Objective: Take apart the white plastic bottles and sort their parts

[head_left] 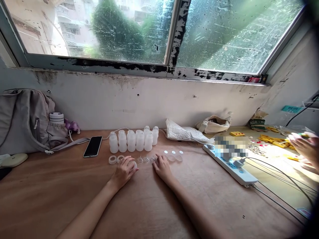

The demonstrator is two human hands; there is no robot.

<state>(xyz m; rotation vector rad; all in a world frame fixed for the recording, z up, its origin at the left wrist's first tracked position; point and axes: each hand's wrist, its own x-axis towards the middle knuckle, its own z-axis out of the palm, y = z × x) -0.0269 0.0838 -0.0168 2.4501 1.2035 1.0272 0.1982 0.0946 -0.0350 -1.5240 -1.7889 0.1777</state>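
Translucent ring is lying on the counter under the left hand, whose fingers are curving over it, grip unclear; right hand is resting with bent fingers at the end of the row of clear rings, can't tell if pinching. White bottles are standing just behind, phone lying to their left, white pouch and power strip sitting to the right. Another person's hand is showing at far right.

Makeshift home-like work corner, worn window, wooden table, backpack, power strip, small yellow parts
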